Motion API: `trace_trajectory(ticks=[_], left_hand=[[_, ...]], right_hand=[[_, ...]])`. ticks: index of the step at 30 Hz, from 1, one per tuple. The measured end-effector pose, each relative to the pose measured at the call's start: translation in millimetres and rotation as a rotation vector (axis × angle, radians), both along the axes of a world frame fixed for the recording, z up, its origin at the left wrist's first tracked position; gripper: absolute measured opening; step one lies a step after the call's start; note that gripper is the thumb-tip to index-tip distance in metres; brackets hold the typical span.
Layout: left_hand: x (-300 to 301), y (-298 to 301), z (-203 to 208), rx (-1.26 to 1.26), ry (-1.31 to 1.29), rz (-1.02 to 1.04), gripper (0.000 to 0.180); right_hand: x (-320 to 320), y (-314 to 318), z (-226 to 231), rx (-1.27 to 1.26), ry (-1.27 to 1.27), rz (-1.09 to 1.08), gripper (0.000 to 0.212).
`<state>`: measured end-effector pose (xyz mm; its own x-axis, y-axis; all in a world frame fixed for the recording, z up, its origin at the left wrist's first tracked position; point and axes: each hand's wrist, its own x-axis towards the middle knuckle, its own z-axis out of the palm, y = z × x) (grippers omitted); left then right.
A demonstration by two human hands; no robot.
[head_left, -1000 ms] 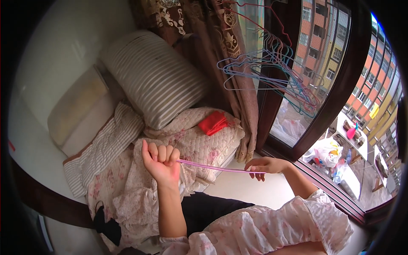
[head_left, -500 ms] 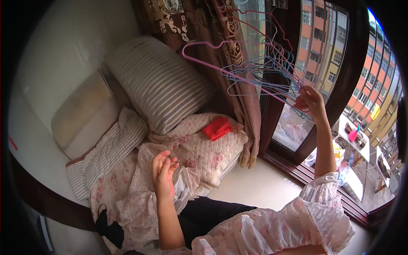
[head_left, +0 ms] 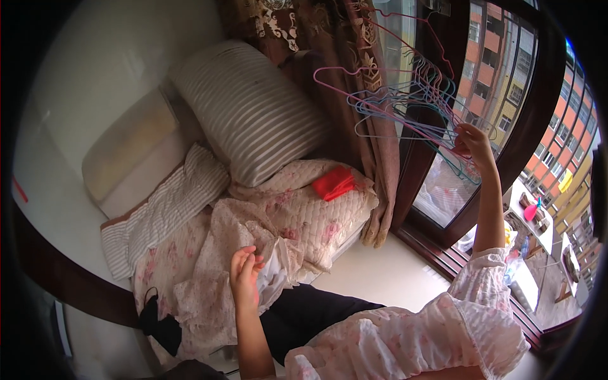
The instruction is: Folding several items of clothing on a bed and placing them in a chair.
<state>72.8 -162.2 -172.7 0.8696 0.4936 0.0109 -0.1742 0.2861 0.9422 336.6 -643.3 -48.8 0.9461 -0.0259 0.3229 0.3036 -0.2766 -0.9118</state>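
Note:
My right hand (head_left: pixel 472 142) is stretched out to the upper right, its fingers closed on the end of a pink clothes hanger (head_left: pixel 386 114). That hanger lies across a bunch of other clothes hangers (head_left: pixel 411 98), blue, teal and reddish, which hang by the window. Over the bed's near edge hovers my left hand (head_left: pixel 246 275), empty, with its fingers loosely curled and apart. Just beyond it spreads a crumpled floral cloth (head_left: pixel 218 253), with a white cloth (head_left: pixel 273 272) beside the hand.
On the bed, a folded red cloth (head_left: pixel 333 183) rests upon a floral quilt (head_left: pixel 329 221). A striped pillow (head_left: pixel 253 114) leans behind it, near a brown curtain (head_left: pixel 373 171). A black cloth (head_left: pixel 158 326) lies at the lower left. The dark-framed glass door (head_left: pixel 437 190) stands at right.
The view has shifted, so the room sits a little differently in the picture. The pink hanger's free end has come nearer the hanging bunch. My right hand keeps its grip.

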Motion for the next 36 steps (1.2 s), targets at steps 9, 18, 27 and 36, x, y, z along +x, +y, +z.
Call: trace_trajectory(ticks=[9,18,27,36], left_hand=[[-55.3,70.6,-76.6,0.183,0.135,0.405,0.025],[-80.9,74.0,-75.3,1.302,0.333,0.69,0.051],[-67.4,119.6,-41.5,1.587,0.717,0.605,0.009],[-104.9,133.3,155.5,1.383,0.26,0.905,0.021]], right_hand=[[-44.4,67.8,-22.9,-0.776,-0.912,-0.743,0.028],[-110.0,326.5,-151.0,-0.36,-0.457,0.768,0.049],[-93.8,409.1,-151.3,-0.772,-0.278,0.743,0.017],[-52.1,445.2,-62.8,-0.467,-0.343,0.597,0.024]])
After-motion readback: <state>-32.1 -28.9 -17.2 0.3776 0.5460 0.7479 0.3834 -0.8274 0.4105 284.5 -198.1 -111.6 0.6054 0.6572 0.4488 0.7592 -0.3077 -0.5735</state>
